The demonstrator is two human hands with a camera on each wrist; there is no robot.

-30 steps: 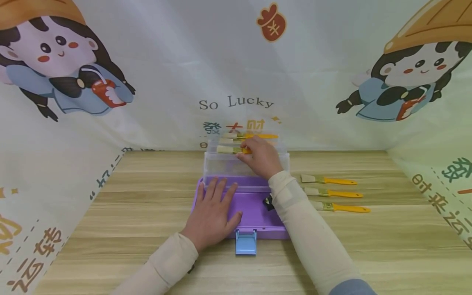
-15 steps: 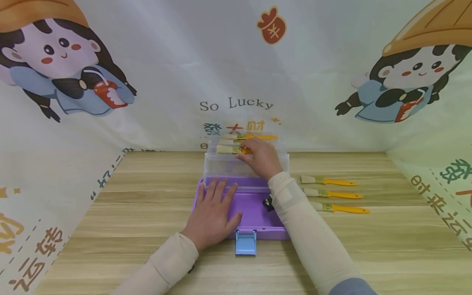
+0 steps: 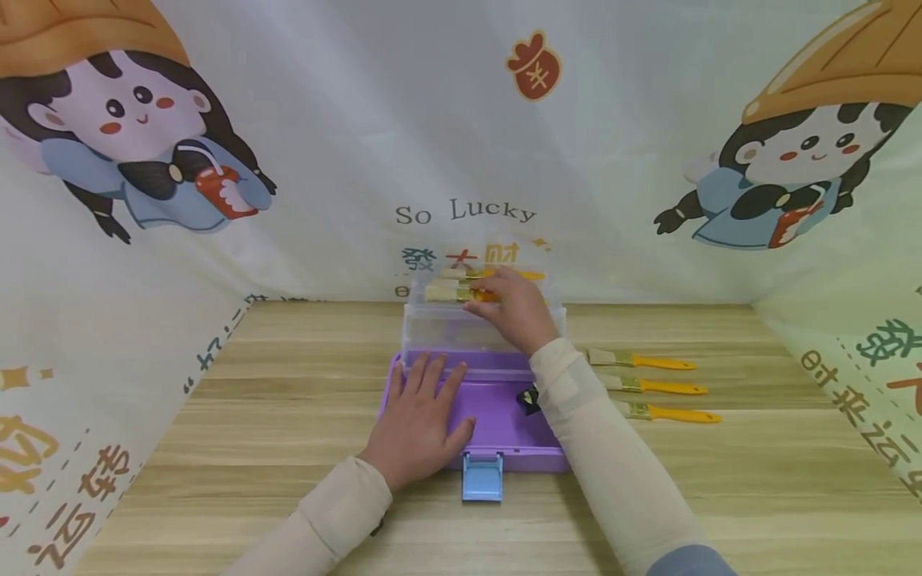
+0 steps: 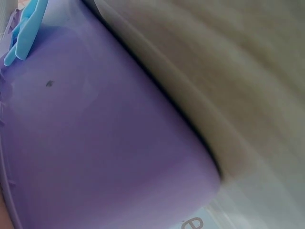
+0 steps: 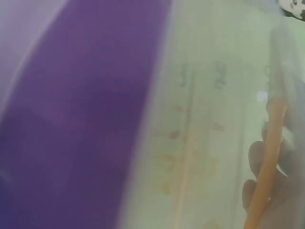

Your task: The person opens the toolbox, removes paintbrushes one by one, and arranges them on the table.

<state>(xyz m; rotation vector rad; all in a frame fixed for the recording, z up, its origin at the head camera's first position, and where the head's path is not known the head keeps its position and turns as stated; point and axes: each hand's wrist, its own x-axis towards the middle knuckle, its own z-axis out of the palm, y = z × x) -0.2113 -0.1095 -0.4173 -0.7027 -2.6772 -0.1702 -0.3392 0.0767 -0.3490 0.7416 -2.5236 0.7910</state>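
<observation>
My right hand (image 3: 520, 312) pinches a flat paintbrush (image 3: 442, 291) with pale bristles and a yellow handle, over the raised clear lid (image 3: 483, 328) of a purple case (image 3: 497, 420). Bristles point left. Just behind it, another paintbrush (image 3: 531, 275) lies along the lid's far part. In the right wrist view, an orange handle (image 5: 272, 152) and fingers (image 5: 256, 155) show hazily through the clear plastic. My left hand (image 3: 416, 428) rests with spread fingers on the left side of the case, whose purple outer wall (image 4: 105, 133) fills much of the left wrist view.
Three more brushes, the nearest brush (image 3: 680, 414) among them, lie in a row on the wooden table (image 3: 274, 416) right of the case. A blue latch (image 3: 482, 478) hangs open at the case's front. A printed curtain (image 3: 346, 144) closes off the back and sides.
The brush in my right hand has shifted slightly toward the back, narrowing the gap to the brushes behind. The head view has tilted up a little. My left hand stays put.
</observation>
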